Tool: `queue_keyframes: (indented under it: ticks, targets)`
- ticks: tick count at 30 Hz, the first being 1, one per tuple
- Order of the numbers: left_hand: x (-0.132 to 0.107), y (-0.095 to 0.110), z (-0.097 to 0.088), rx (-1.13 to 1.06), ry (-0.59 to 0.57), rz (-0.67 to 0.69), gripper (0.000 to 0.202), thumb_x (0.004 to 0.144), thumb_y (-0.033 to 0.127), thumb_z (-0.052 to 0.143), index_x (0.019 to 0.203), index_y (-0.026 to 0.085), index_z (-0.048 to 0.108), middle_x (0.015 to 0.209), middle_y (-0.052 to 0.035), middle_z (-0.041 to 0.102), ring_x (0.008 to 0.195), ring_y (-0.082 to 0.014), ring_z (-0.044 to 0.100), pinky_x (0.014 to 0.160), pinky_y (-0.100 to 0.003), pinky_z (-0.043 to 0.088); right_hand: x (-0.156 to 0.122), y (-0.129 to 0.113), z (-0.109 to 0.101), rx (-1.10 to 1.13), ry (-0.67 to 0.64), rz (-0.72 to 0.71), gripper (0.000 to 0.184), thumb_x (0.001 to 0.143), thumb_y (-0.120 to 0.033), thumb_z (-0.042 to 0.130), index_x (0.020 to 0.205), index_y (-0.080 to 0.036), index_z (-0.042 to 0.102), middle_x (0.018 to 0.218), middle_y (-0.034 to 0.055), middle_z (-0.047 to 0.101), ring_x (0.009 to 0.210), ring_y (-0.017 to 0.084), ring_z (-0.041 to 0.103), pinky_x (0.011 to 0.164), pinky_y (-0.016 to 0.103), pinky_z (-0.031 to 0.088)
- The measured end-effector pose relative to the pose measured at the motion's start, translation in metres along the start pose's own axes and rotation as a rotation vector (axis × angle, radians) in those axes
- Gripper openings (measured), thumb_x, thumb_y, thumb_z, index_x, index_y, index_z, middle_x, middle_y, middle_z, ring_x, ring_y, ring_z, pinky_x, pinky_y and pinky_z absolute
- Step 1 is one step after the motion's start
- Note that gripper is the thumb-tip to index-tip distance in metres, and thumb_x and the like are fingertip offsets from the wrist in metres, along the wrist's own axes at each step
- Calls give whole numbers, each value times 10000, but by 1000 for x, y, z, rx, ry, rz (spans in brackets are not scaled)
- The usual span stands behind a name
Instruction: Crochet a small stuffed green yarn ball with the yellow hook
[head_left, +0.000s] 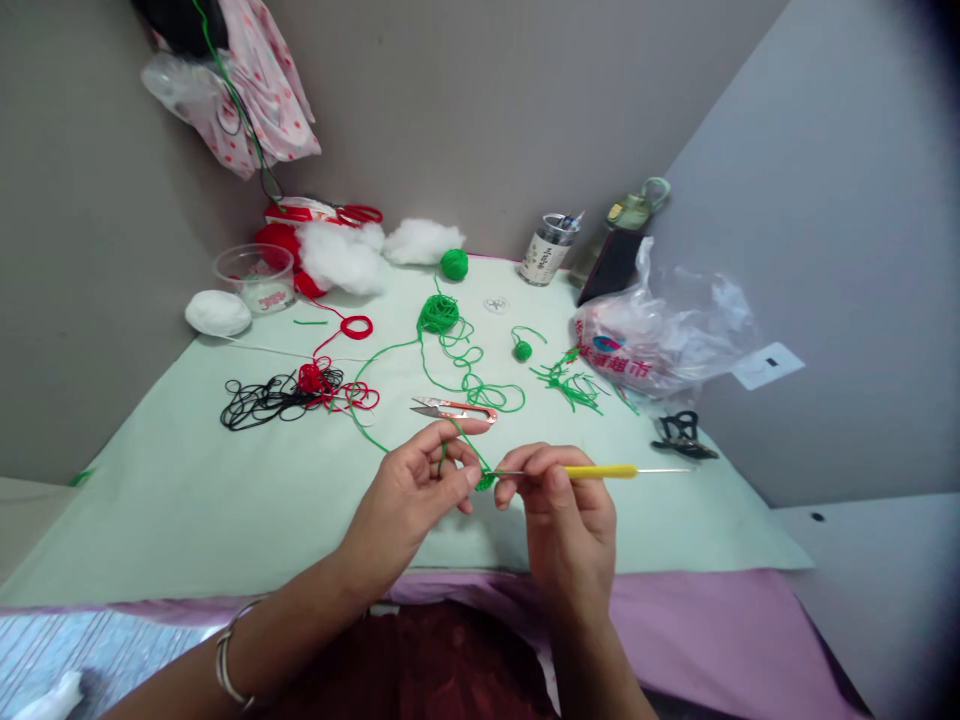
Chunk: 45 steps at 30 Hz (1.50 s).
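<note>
My left hand is closed, pinching a small green crochet piece, with green yarn looped over its forefinger. The yarn runs back across the pale green table to a loose green tangle. My right hand is closed on a yellow-handled crochet hook, whose metal tip meets the green piece between the two hands. Orange thread snips lie just beyond my left fingers.
Black and red yarn tangles lie at the left. White stuffing, a clear cup, a green yarn ball, a jar, a bottle and a plastic bag line the back. A black clip sits right.
</note>
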<state>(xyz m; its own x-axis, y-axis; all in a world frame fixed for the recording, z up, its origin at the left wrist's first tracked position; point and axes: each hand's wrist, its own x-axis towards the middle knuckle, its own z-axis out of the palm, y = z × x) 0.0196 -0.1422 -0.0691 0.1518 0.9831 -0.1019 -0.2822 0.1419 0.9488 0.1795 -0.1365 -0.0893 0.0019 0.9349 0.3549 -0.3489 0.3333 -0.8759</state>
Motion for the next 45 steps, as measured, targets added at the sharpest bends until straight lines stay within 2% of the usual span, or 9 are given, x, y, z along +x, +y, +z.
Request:
queue_keyframes:
  ticks: [5,8,11,19,26,38,41,45]
  targets:
    - [0,-3,-1,46,17,3,334,899,349,758,1217,247,738,902,16,614,703,-96,588,726,-245,475,-6,-5,-5,-285,-45,-154,213,1063,-175,501,1002,-217,701,965,44,724,799,159,694,740,326,563]
    - [0,-5,-1,111,32,16,331,865,316,783,1189,256,748,932,18,606,693,-81,533,712,-236,448,-8,-7,-6,-430,-87,-257,235,1056,-126,480,1028,-224,692,984,42,723,887,175,697,785,343,548]
    - [0,-6,-1,163,45,45,314,862,283,768,1174,254,751,932,17,616,681,-79,495,721,-241,440,-9,-7,-7,-484,-102,-287,245,1051,-103,466,1033,-221,680,994,39,717,893,170,693,782,337,539]
    - [0,-3,-1,197,105,61,308,863,279,750,1164,217,726,836,17,637,710,-113,543,728,-255,454,-10,-12,-10,-613,-201,-339,249,1009,-45,498,1082,-207,672,977,34,718,959,164,677,832,312,542]
    - [-1,-4,-2,191,78,61,282,869,295,744,1138,212,722,843,13,634,718,-120,558,723,-261,458,-11,-9,-7,-518,-111,-336,246,1028,-71,475,1063,-207,676,983,42,726,912,174,697,791,334,549]
    - [-2,-4,3,195,64,46,258,859,263,733,1114,223,729,838,23,643,690,-106,514,712,-257,442,-11,-7,-8,-636,-155,-388,242,1003,-43,516,1081,-200,682,992,41,722,968,164,675,825,308,543]
    - [-3,-4,2,180,60,49,261,865,285,734,1120,228,732,864,18,646,689,-106,522,705,-259,442,-11,-5,-6,-553,-75,-357,238,1027,-76,495,1047,-211,690,963,41,722,943,178,684,807,330,544]
    - [-3,-3,0,175,46,49,263,876,306,729,1124,218,731,878,9,645,709,-115,549,729,-270,457,-9,-4,-3,-323,4,-216,224,1061,-150,491,1030,-227,700,964,38,722,821,165,681,751,335,545]
